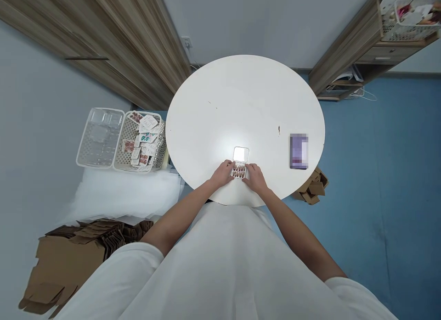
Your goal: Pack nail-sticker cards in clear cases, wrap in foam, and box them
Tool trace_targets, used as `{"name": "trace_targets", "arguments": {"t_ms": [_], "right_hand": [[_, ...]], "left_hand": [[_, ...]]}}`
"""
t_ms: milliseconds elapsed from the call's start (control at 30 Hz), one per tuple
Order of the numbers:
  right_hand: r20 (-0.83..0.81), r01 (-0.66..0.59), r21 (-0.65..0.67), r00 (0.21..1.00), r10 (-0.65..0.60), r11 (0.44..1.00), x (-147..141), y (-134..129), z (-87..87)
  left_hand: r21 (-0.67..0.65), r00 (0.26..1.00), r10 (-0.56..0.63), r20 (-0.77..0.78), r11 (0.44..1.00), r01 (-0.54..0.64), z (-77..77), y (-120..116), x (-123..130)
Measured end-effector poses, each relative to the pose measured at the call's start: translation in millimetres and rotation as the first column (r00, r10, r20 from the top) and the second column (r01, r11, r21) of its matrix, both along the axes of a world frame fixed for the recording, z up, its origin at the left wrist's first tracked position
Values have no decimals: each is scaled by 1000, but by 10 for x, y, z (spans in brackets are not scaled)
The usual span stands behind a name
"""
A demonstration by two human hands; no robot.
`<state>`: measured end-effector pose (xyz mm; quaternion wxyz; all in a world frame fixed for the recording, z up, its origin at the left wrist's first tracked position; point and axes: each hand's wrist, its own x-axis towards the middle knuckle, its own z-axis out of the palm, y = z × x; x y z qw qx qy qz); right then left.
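Note:
A small clear case [240,154] lies near the front edge of the white round table [244,95], its lid raised and tilted back. Rows of brownish-red press-on nails [239,171] fill its lower half. My left hand [223,172] grips the case's left side, with fingers at the hinge and thumb near the front corner. From the right, my right hand [255,177] holds the opposite side in the same way. Between both hands the case sits flat on the tabletop.
A pixelated purple box [299,151] lies at the table's right. Left of the table stand a white basket [159,148] of nail packs and a bin [82,143] of clear plastic trays. Folded cardboard [69,255] is stacked lower left; open cardboard boxes [315,188] sit below the right edge.

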<state>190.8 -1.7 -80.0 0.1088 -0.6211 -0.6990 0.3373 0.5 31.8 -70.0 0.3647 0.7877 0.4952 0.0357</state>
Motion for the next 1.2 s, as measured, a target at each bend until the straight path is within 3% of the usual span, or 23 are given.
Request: {"name": "trace_targets", "arguments": {"t_ms": [633,767,933,1067,1200], "right_hand": [[-115,64,-44,991,-69,997,35,-22,44],[-210,206,-174,947,-241,963,29,-80,100],[-357,376,-393,779,-516,839,-35,-95,115],[-400,399,-442,714,-575,803,-118,-41,145],[-456,386,-469,665,-592,794,-167,-15,248]], "left_hand": [[-36,999,12,51,999,-10,7,17,-19],[-121,986,141,85,984,-131,44,-39,-47],[-325,927,358,111,895,-306,32,-119,-51],[-418,855,497,150,815,-401,-1,-137,-15],[-508,765,590,260,757,-411,22,-147,-53]]}}
